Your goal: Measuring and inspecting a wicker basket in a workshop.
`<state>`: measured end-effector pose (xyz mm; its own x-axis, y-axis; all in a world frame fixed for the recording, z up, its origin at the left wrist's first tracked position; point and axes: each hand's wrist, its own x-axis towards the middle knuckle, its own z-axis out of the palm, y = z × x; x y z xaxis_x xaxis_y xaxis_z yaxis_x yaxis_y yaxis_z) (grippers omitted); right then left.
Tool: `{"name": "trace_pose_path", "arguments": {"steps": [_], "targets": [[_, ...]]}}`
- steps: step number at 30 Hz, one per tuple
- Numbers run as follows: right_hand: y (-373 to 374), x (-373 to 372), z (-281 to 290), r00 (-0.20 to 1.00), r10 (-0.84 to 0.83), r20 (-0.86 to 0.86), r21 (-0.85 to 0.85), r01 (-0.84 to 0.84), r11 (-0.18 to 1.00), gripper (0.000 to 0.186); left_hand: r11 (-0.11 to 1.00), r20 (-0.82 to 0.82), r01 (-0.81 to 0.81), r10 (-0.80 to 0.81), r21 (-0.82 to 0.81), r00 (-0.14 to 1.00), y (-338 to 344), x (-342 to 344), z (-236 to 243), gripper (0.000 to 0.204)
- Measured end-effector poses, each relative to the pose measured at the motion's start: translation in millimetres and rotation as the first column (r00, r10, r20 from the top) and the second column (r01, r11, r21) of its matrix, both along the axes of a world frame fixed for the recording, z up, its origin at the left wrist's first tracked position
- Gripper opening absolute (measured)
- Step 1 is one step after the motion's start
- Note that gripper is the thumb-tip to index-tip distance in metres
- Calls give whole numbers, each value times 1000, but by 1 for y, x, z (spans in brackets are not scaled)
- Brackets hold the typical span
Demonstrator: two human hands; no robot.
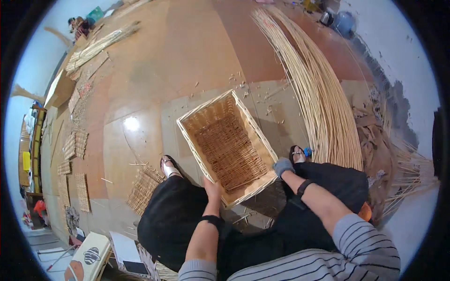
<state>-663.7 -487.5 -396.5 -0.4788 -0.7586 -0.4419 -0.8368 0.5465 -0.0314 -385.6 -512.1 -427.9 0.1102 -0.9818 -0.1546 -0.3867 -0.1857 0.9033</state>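
Observation:
A rectangular wicker basket (254,136) with a pale braided rim is held between my knees and hands, tilted so that I look down into its bare, darker woven bottom. My left hand (213,190) grips the rim at the near left side; its fingers are partly hidden by the basket. At the near right corner my right hand (282,166), in a grey glove, is closed on the rim. Both wrists carry dark bands.
Long bundles of pale wicker rods (323,103) lie on the floor to the right, another bundle (101,47) at the far left. Woven panels (145,187) lie by my left foot. Offcuts (269,110) are scattered beyond the basket. A person (80,27) is at the far left.

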Motion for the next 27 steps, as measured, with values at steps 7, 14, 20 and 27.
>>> {"name": "trace_pose_path", "arguments": {"steps": [7,14,20,27], "targets": [[-46,4,37,989,49,143,32,-54,998,46,863,402,-217,17,457,915,-33,-10,32,36],[-67,23,13,993,-98,69,-204,110,973,37,859,335,-292,151,422,930,-37,-7,29,46],[-69,24,5,985,-137,104,-144,152,978,36,885,390,-271,113,380,914,-37,-4,22,47],[-72,-38,-30,881,283,379,-344,-149,927,51,712,-491,83,389,697,779,-45,34,-7,78]]}}
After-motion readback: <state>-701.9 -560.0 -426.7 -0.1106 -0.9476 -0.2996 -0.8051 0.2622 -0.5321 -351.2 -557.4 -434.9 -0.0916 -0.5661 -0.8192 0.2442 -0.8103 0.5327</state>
